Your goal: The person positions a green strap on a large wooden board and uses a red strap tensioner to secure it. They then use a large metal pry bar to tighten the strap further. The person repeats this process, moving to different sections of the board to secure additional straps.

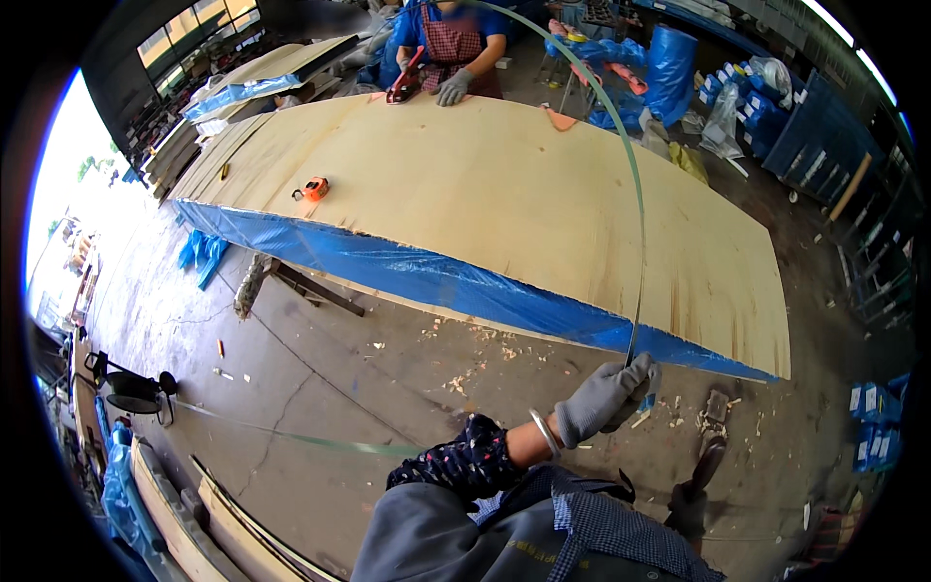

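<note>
While I work from a distance, my gloved left hand (608, 401) is closed on a narrow green strap (640, 223), just off the near edge of the pale plywood panel (465, 194), toward its right end. My right hand (687, 512), dim and nearer me than the panel, is by a dark handle (707, 466); I cannot tell whether its fingers are apart or clamped. To manage the strap well, I judge, I should pinch it firmly, keep it flat and let it bow without twisting. Its long axis climbs almost straight from my fist, then bends leftward in a broad arc across the panel and past its far edge. Blue wrap (417, 272) covers the panel's near side. On the panel's left part lies an orange tape measure (313, 189). Beyond its far edge stands a co-worker in a checked apron (452, 44), one gloved hand (453, 89) at that edge.
</note>
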Demonstrator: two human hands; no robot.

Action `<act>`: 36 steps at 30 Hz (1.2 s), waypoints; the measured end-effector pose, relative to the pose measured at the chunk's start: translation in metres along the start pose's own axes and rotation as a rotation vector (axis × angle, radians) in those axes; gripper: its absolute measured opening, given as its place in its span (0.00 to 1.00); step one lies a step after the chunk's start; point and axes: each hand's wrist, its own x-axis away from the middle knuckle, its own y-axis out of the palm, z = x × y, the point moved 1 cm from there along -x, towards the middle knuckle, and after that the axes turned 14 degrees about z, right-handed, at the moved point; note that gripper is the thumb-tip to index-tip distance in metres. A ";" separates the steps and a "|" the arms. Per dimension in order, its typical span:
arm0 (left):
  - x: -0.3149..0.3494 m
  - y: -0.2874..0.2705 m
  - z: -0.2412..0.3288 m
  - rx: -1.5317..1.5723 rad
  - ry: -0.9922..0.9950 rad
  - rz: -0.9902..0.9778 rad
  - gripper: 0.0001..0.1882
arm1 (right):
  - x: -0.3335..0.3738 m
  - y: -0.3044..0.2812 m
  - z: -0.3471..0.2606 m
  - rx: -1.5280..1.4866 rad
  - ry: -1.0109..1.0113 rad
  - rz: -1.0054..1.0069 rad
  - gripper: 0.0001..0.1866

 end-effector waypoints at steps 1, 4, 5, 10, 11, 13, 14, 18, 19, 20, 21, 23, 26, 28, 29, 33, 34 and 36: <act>-0.001 0.000 0.002 0.019 -0.017 0.014 0.27 | -0.018 -0.008 -0.019 -0.005 -0.049 -0.024 0.10; -0.006 -0.006 -0.005 0.082 -0.053 0.039 0.26 | -0.055 -0.029 -0.089 -0.060 -0.112 -0.114 0.07; -0.009 -0.009 -0.009 0.105 -0.064 0.038 0.26 | -0.065 -0.036 -0.109 -0.071 -0.148 -0.131 0.07; -0.020 -0.016 -0.021 0.205 0.007 0.217 0.24 | -0.094 -0.045 -0.249 0.028 -0.391 -0.318 0.08; -0.017 -0.018 -0.023 0.210 0.032 0.253 0.24 | -0.102 -0.042 -0.273 0.073 -0.475 -0.374 0.08; -0.017 -0.020 -0.031 0.234 0.067 0.313 0.24 | -0.122 -0.033 -0.309 0.204 -0.585 -0.383 0.10; -0.018 -0.021 -0.037 0.248 0.082 0.356 0.23 | -0.136 -0.027 -0.321 0.262 -0.740 -0.405 0.10; -0.012 -0.011 -0.045 0.208 0.160 0.507 0.24 | -0.198 0.012 -0.348 0.505 -1.006 -0.390 0.11; -0.012 -0.010 -0.046 0.195 0.147 0.516 0.25 | -0.220 0.024 -0.344 0.512 -1.059 -0.382 0.10; -0.011 -0.006 -0.047 0.138 0.175 0.541 0.26 | -0.243 0.038 -0.340 0.520 -1.116 -0.377 0.10; -0.010 -0.002 -0.049 0.088 0.199 0.571 0.26 | -0.264 0.053 -0.332 0.520 -1.147 -0.398 0.10; -0.009 0.004 -0.056 0.010 0.230 0.604 0.27 | -0.301 0.078 -0.315 0.527 -1.215 -0.426 0.09; -0.004 0.015 -0.068 0.008 0.221 0.692 0.28 | -0.319 0.112 -0.300 0.628 -1.263 -0.500 0.10; 0.002 0.019 -0.079 -0.030 0.233 0.778 0.29 | -0.311 0.130 -0.302 0.703 -1.304 -0.561 0.12; 0.004 0.023 -0.080 -0.045 0.250 0.818 0.29 | -0.312 0.141 -0.298 0.729 -1.316 -0.576 0.13; 0.013 0.031 -0.086 -0.037 0.348 0.894 0.29 | -0.316 0.178 -0.286 0.760 -1.405 -0.511 0.17; 0.013 0.030 -0.088 -0.021 0.353 0.905 0.30 | -0.315 0.185 -0.285 0.760 -1.419 -0.469 0.18; 0.015 0.029 -0.093 0.008 0.359 0.930 0.30 | -0.311 0.196 -0.286 0.801 -1.413 -0.445 0.23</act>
